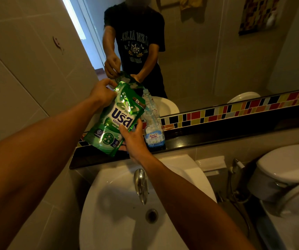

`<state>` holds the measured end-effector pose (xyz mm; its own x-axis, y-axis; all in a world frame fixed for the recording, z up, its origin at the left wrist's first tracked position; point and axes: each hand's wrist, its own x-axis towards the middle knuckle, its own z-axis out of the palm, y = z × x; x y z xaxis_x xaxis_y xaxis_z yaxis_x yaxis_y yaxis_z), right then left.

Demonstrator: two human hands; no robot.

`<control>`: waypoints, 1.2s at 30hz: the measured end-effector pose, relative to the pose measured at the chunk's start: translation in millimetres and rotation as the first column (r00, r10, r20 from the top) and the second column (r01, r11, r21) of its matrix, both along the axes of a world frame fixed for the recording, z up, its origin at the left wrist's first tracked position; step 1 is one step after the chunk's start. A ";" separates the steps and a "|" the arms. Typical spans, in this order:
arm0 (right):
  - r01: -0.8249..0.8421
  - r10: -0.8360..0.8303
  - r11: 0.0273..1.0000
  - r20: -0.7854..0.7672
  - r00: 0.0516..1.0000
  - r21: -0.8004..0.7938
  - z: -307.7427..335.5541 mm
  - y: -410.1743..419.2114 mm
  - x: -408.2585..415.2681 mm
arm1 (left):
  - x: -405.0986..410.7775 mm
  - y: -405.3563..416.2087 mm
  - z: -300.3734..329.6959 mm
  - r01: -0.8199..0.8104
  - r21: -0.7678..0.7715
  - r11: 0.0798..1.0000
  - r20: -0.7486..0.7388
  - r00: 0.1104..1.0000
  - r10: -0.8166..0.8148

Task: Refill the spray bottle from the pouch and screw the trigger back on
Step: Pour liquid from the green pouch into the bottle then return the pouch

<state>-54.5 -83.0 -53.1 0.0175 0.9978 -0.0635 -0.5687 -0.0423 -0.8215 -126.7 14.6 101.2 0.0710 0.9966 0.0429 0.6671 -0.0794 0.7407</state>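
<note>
A green refill pouch (116, 118) with white and blue lettering hangs tilted in the air above the black ledge. My left hand (102, 92) pinches its top corner. My right hand (133, 139) holds its lower right edge from below. Just right of the pouch, a clear spray bottle (153, 130) with a blue and white label stands upright on the ledge with no trigger on its neck. The trigger head is not in sight.
A black ledge (217, 137) runs under a wide mirror with a strip of coloured tiles (235, 110). Below is a white sink (119, 210) with a chrome tap (141, 184). A toilet (287, 170) stands at the right. The mirror shows a person's reflection.
</note>
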 end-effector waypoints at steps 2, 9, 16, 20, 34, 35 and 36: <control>-0.001 0.001 1.000 0.000 1.000 0.000 -0.1 -0.3 0.6 | -0.3 0.0 -0.2 0.001 -0.002 1.000 -0.001 1.000 -0.001; -0.007 0.007 1.000 0.029 1.000 -0.007 -2.2 0.4 0.5 | -0.8 -2.0 -1.9 0.006 0.001 1.000 0.015 1.000 -0.006; 0.024 -0.024 1.000 0.119 0.993 0.002 -11.0 2.5 6.8 | -1.8 -4.4 -11.5 0.000 0.014 1.000 0.071 0.997 -0.001; 0.027 -0.027 1.000 0.182 0.983 0.002 -18.5 2.7 13.6 | -1.7 -6.6 -23.3 -0.025 0.030 0.999 0.140 0.990 0.021; 0.090 -0.084 0.996 0.348 0.934 -0.001 -36.9 17.7 41.4 | -12.9 -18.8 -76.1 -0.176 -0.052 0.983 0.469 0.865 0.180; 0.098 -0.086 0.995 0.369 0.925 -0.012 -37.0 19.3 44.7 | -15.0 -20.9 -81.0 -0.184 -0.063 0.981 0.504 0.842 0.191; 0.108 -0.094 0.994 0.392 0.915 -0.012 -37.8 21.3 48.4 | -17.2 -23.4 -86.1 -0.189 -0.076 0.979 0.534 0.821 0.200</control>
